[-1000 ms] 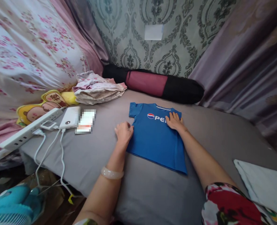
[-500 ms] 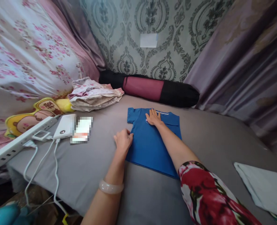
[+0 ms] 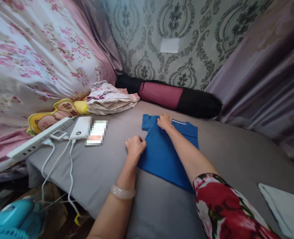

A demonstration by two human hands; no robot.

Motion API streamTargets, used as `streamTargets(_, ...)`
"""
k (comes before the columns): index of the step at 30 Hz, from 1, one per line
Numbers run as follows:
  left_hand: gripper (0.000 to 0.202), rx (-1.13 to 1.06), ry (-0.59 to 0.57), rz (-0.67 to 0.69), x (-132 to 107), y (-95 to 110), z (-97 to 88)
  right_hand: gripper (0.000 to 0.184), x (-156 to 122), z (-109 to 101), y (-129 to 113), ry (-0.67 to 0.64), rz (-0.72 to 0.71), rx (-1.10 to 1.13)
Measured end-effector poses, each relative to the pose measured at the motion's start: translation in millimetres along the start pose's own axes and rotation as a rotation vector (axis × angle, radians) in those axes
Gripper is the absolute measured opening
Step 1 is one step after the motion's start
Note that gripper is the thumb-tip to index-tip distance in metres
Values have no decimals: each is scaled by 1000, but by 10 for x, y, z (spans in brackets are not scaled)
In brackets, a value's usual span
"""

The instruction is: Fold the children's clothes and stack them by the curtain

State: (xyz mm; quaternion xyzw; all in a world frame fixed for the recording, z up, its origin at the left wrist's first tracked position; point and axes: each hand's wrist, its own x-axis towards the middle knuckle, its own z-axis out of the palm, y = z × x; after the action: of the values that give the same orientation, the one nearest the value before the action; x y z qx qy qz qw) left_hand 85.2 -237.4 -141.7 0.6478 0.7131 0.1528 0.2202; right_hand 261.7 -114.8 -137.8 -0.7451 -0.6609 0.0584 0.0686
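A blue short-sleeved shirt lies flat on the grey sheet, its right side folded inward and one sleeve sticking out at the left. Along the shirt's left side, below that sleeve, my left hand is closed, thumb and finger pinching the cloth edge. My right hand reaches over the shirt to the shoulder beside the collar; its fingers are bent in and gripping the fabric there. A white strip shows at the neckline, and a small round print is partly covered by my right hand.
Behind the shirt lies a long black and maroon bag against the wall. Folded clothes sit at the back left. A power strip, a white power bank and a phone are at left. Pale folded cloth lies at right.
My right hand has gone from lying spread on the shirt to fingers curled on its shoulder cloth. My left hand keeps its pinch on the side. The view has shifted slightly left.
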Motion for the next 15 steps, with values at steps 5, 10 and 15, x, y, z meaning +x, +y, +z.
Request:
streamTargets(5,21,-9,-4,-1,19,-25,8,37,-14,12,-540,-112,-68,157)
streamTargets(10,19,3,-32,12,33,-39,1,52,-30,108,-830,-118,48,389)
streamTargets(15,19,11,-49,16,27,-40,-13,22,103,171,-746,-119,160,659)
